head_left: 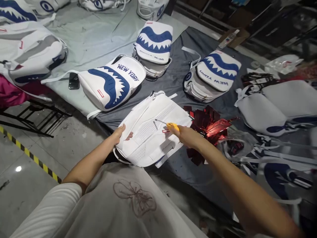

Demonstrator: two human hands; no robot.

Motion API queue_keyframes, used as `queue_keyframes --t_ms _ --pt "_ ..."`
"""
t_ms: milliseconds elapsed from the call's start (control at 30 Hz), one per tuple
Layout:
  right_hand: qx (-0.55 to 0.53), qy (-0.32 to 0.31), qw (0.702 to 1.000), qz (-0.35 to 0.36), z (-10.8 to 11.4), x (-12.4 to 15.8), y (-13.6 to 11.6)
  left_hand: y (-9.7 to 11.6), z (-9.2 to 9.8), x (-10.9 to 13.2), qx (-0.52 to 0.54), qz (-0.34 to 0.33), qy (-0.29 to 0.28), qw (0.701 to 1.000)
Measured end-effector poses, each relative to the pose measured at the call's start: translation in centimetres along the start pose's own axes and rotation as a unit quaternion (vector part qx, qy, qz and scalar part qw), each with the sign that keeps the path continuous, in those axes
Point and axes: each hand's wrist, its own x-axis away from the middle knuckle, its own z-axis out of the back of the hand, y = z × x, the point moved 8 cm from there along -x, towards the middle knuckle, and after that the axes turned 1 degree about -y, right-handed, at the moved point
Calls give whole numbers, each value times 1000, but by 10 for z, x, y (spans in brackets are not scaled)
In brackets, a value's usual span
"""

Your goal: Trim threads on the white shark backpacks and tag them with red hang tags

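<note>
A white backpack (148, 132) lies back-side up in front of me on grey cloth, its perforated panel and straps facing me. My left hand (121, 134) grips its left edge, fingers curled over the rim. My right hand (184, 134) is closed on a yellow-handled tool (170, 125) whose thin metal tip (158, 121) points at the backpack's back panel.
Several white backpacks with blue shark-mouth prints, such as one marked NEW YORK (114, 82), lie around on the cloth (94, 36). A phone (73, 81) rests left of it. Shiny red scraps (210, 127) pile to the right. A yellow-black floor stripe (29, 153) runs at left.
</note>
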Motion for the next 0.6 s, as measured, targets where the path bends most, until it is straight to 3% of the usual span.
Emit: queue_keyframes --t_ms 100,167,233,333,400,500,533,600 --pt "-1 -24 1000 -4 -2 14 -13 -7 -1 -18 -12 59 -20 998" --pt "-10 26 999 -21 10 16 -19 -8 -3 -21 -42 68 -16 997" --pt "-15 23 999 -23 14 16 -20 -3 -5 -16 -89 47 12 995" --pt "-47 -58 997 2 12 26 -3 7 -19 7 -166 -32 67 983" --pt "-74 -14 997 -28 28 40 26 17 -44 30 -275 -146 86 946" --pt "-83 28 991 -99 41 68 69 15 -108 59 -489 -305 38 816" --pt "-70 29 990 -120 38 76 80 5 -125 60 -528 -311 13 790" --pt "-28 68 986 -147 32 88 94 -13 -143 52 -536 -268 -20 800"
